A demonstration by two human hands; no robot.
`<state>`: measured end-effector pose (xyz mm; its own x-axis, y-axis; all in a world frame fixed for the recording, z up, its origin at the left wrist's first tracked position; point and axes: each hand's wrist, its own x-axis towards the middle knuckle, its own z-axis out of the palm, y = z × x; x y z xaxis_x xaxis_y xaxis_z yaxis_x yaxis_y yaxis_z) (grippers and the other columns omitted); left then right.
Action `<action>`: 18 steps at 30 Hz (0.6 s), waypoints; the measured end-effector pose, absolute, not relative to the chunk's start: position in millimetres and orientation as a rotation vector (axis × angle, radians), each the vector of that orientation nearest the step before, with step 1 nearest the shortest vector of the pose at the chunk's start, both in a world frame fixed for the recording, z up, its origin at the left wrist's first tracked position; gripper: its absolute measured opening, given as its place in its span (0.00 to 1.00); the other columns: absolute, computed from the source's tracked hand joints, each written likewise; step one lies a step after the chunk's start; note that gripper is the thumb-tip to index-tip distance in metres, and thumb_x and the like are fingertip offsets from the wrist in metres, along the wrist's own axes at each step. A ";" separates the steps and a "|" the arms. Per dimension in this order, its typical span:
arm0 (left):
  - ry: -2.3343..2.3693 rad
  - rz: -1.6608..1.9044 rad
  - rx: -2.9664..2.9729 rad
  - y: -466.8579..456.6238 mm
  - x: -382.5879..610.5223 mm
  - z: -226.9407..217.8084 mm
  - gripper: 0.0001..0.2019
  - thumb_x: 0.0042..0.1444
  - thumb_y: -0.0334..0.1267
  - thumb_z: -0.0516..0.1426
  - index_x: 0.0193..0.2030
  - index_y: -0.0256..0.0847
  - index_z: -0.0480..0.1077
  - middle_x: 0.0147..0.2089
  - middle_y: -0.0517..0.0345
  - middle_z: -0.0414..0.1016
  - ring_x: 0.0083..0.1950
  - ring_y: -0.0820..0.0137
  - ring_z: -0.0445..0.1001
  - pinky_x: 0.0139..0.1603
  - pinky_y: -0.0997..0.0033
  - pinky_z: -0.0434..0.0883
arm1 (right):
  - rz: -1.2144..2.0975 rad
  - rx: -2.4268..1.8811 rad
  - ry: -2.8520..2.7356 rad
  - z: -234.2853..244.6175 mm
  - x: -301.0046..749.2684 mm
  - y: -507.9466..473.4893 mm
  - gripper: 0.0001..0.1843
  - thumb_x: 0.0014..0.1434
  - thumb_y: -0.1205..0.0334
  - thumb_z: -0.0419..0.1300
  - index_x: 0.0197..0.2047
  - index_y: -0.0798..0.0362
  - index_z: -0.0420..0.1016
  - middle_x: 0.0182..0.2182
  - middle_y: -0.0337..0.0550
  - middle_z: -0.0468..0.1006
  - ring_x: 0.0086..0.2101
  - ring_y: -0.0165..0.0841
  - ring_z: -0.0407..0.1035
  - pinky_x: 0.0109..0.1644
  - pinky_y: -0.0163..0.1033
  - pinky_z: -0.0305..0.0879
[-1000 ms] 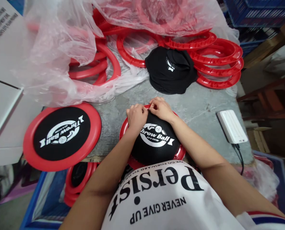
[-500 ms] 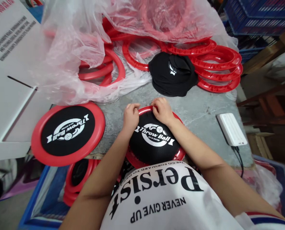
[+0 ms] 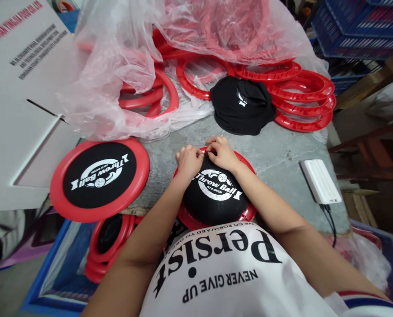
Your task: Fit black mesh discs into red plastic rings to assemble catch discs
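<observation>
- We have the black cloth disc [image 3: 213,210] lying over a red ring [image 3: 246,162], at the table's [image 3: 279,154] near edge, close against our white shirt [image 3: 223,268]; the shirt hides the nearest part, so we cannot tell how it is supported there.
- Our left hand [image 3: 190,161] is closed at the far rim, fingertips apparently pinching the cloth's edge.
- Our right hand [image 3: 221,153] sits just beside it, fingers curled and apparently pinching the same edge.
- We judge the step in hand to be fitting the cloth's margin to the ring.
- The next move, as we read it, calls for even tension and a firm press along the rim, without twisting the print.
- To our left lies an assembled disc [image 3: 99,175]; ahead are loose black cloths [image 3: 239,112] beside stacked red rings [image 3: 304,124].
</observation>
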<state>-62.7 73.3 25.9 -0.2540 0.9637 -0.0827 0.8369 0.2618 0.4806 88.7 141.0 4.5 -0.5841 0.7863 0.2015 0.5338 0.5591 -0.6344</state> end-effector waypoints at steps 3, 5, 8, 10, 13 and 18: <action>2.159 0.551 1.587 74.4 -64.4 24.5 0.05 0.61 0.36 0.59 0.37 0.46 0.78 0.50 0.52 0.79 0.58 0.55 0.73 0.59 0.52 0.66 | 0.736 -1.067 -2.353 5.2 89.4 141.9 0.07 0.56 0.70 0.61 0.29 0.49 0.73 0.51 0.49 0.76 0.52 0.45 0.65 0.63 0.54 0.62; 2.159 0.573 1.558 74.9 -64.4 24.8 0.06 0.62 0.35 0.58 0.37 0.45 0.77 0.50 0.52 0.80 0.58 0.55 0.73 0.58 0.53 0.66 | 0.759 -1.071 -2.340 5.0 89.6 142.5 0.08 0.57 0.71 0.60 0.29 0.49 0.72 0.51 0.48 0.77 0.52 0.45 0.66 0.62 0.53 0.62; 2.191 0.591 1.518 75.6 -62.2 25.9 0.08 0.63 0.35 0.56 0.35 0.44 0.77 0.49 0.51 0.80 0.57 0.56 0.74 0.58 0.53 0.66 | 0.786 -1.073 -2.310 3.8 89.8 143.2 0.08 0.58 0.71 0.59 0.30 0.49 0.72 0.50 0.48 0.77 0.52 0.43 0.66 0.62 0.52 0.61; 2.204 0.618 1.494 75.8 -60.9 26.1 0.08 0.63 0.35 0.56 0.34 0.43 0.76 0.48 0.51 0.80 0.56 0.57 0.74 0.58 0.55 0.66 | 0.790 -1.065 -2.303 3.3 89.8 143.5 0.08 0.59 0.70 0.59 0.30 0.49 0.72 0.50 0.47 0.77 0.51 0.43 0.67 0.62 0.52 0.61; 2.188 0.710 1.443 75.3 -61.2 25.3 0.07 0.62 0.34 0.56 0.34 0.43 0.75 0.46 0.53 0.79 0.52 0.61 0.75 0.55 0.59 0.68 | 0.792 -1.057 -2.306 4.2 89.7 143.3 0.08 0.59 0.70 0.59 0.30 0.49 0.72 0.49 0.47 0.78 0.51 0.43 0.67 0.62 0.52 0.62; 2.169 0.722 1.468 73.3 -63.4 23.9 0.07 0.61 0.34 0.56 0.33 0.43 0.74 0.44 0.54 0.78 0.50 0.63 0.75 0.53 0.62 0.69 | 0.787 -1.071 -2.343 7.9 89.1 142.0 0.07 0.60 0.69 0.60 0.30 0.49 0.72 0.50 0.47 0.78 0.52 0.44 0.66 0.61 0.52 0.61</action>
<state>-63.4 73.3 23.9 -0.3532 0.9340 -0.0543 0.7149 0.3068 0.6284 89.1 142.0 7.9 -0.6009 0.7841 0.1554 0.5311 0.5369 -0.6555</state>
